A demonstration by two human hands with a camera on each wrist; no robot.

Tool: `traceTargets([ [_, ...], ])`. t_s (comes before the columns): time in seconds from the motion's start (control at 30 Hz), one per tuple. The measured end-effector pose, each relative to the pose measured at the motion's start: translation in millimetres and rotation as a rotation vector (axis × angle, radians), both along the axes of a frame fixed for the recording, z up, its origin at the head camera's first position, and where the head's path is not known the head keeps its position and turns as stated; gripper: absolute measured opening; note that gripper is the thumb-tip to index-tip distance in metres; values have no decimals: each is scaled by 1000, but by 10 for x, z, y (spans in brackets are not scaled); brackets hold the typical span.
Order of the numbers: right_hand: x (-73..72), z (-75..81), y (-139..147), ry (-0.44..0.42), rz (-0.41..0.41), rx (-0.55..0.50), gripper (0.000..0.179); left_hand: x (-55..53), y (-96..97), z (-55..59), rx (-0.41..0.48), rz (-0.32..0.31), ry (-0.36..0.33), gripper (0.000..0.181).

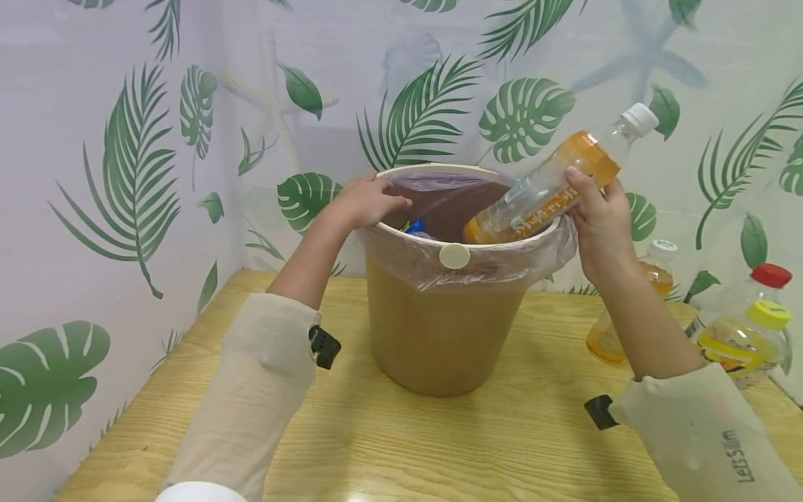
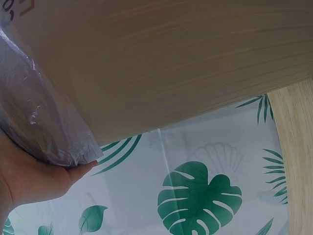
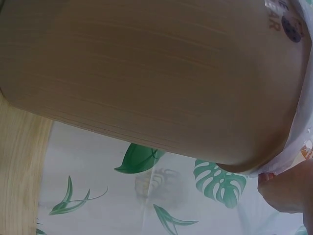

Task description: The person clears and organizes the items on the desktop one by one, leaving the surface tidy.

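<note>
Right hand (image 1: 601,226) clamps fingers on orange-labelled bottle (image 1: 552,180) (white-capped, tilted), base inside lined bin (image 1: 445,331) near tabletop (image 1: 401,446) back edge; left hand (image 1: 366,202) touches bin, thumb and fingers apart.

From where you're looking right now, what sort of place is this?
Probably an indoor corner, though what building I can't tell: a wood-grain table, leaf-printed wall coverings around it, and a bag-lined bin standing on the table.
</note>
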State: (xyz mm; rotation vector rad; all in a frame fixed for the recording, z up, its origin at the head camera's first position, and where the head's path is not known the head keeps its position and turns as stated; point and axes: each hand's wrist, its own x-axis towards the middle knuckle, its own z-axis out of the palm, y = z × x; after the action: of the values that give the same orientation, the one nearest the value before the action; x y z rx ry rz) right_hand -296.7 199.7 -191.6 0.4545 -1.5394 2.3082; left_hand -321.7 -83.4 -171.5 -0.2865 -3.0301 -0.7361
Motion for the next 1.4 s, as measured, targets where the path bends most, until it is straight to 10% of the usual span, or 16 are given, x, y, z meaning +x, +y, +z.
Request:
traceTargets([
  [1.4, 87, -71, 187, 13, -47, 29, 57, -16, 0, -2, -14, -11, -11, 60],
])
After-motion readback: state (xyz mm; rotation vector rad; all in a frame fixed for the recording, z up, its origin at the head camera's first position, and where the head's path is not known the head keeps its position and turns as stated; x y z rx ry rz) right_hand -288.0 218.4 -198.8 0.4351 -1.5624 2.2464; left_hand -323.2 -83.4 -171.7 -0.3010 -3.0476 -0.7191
